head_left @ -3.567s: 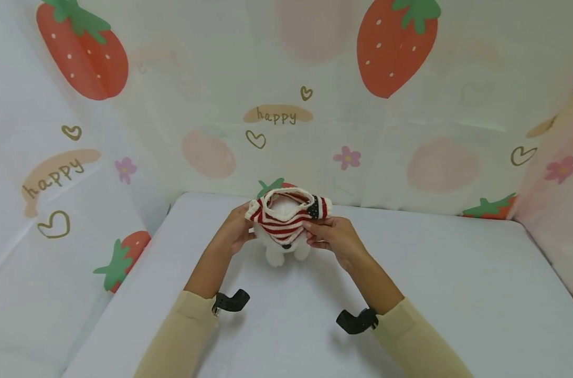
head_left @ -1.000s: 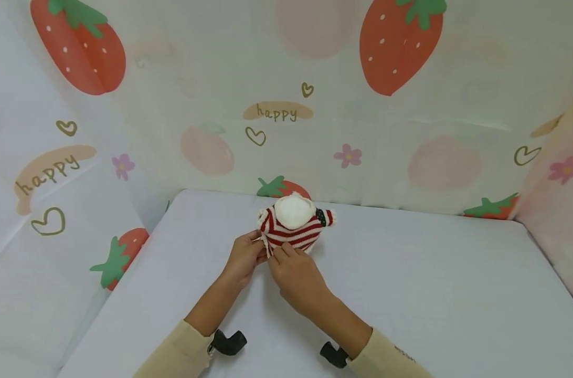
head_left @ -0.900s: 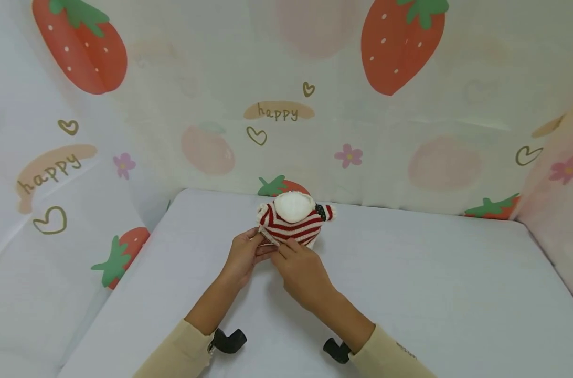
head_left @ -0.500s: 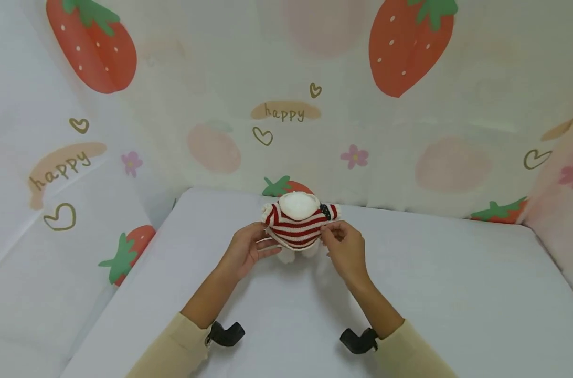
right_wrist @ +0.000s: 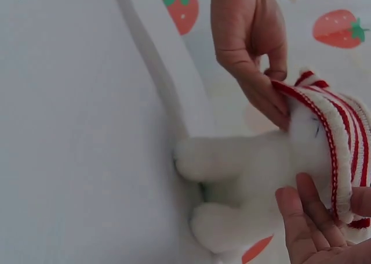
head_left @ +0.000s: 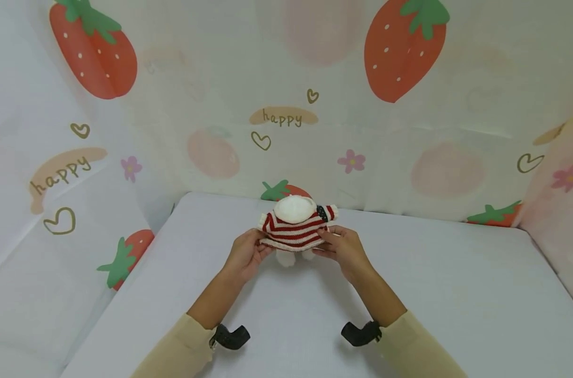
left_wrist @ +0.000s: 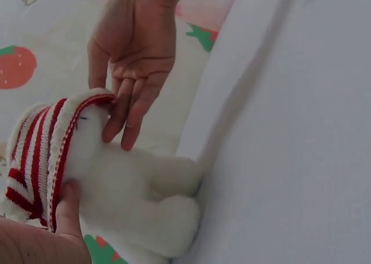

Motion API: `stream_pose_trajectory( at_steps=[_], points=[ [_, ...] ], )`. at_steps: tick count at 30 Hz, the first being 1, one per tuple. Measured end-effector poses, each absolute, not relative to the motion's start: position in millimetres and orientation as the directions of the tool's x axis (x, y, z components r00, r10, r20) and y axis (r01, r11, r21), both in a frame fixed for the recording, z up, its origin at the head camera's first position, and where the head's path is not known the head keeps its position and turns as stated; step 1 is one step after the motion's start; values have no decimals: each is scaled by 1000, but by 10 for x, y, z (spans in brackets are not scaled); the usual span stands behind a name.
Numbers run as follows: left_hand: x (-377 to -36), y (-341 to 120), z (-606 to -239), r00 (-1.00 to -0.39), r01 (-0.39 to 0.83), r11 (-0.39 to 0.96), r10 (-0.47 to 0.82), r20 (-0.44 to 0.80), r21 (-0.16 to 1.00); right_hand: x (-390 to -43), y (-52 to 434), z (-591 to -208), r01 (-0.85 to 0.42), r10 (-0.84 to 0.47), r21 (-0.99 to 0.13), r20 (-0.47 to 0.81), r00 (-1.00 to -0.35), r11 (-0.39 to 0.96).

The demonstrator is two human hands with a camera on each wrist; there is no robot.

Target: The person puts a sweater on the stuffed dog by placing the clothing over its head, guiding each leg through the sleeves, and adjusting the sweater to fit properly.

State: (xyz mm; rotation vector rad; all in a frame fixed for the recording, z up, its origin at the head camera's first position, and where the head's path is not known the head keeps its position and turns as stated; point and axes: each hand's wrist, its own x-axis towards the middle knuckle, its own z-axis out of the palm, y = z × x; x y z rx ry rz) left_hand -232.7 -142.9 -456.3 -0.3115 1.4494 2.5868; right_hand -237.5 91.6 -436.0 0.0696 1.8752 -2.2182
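A white plush toy (head_left: 285, 257) stands upright on the table, its legs towards me. A red-and-white striped knitted sweater (head_left: 293, 236) with a dark patch by one sleeve sits over its head. The rounded white crown (head_left: 295, 209) shows through the neck opening. In the left wrist view the hem goes around the toy's face, and a small dark eye line is visible below it. My left hand (head_left: 245, 254) pinches the hem at the left side. At the right side my right hand (head_left: 345, 252) grips the hem, thumb on the outside, fingers beneath.
The toy stands on a white-covered table (head_left: 433, 294), near its back edge. Behind it hangs a cloth backdrop (head_left: 385, 131) printed with strawberries, hearts and flowers. Black curved wrist mounts (head_left: 232, 337) are strapped to both forearms.
The sweater has come lower, and the crown now fills its neck opening. My right hand worked at the front hem beside the left hand, then went back to the right side.
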Motion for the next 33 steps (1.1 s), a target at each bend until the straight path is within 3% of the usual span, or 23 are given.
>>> stream_pose_trajectory(
  at_steps=[5,12,17,20,23,27,30,33],
  points=[
    [-2331,-1424,-4583,-939,-297,-668,74,-336,682,-2350,943,-4423,240,-203,-952,-201,-958,-191],
    [-2318,-1424,-4584,-907,-347,-802,156,-391,486,-2307,957,-4584,439,-410,-744,-242,-879,-503],
    [-2306,-1406,-4595,-899,-348,-830,163,-407,435,-2274,961,-4663,499,-487,-623,-208,-848,-602],
    [-2305,-1399,-4616,-907,-345,-812,160,-390,470,-2267,954,-4683,493,-490,-635,-199,-848,-595],
    [-2304,-1418,-4642,-922,-336,-741,132,-364,581,-2281,947,-4671,434,-461,-763,-201,-864,-480],
    [-2332,-1521,-4611,-934,-331,-557,77,-349,762,-2370,1016,-4563,333,-387,-930,-253,-887,-157],
    [-2417,-1645,-4538,-938,-336,-377,57,-341,863,-2490,1159,-4435,236,-312,-965,-261,-914,116],
    [-2523,-1760,-4429,-949,-314,-146,56,-310,938,-2620,1315,-4301,54,-228,-925,-149,-962,376]
  ],
)
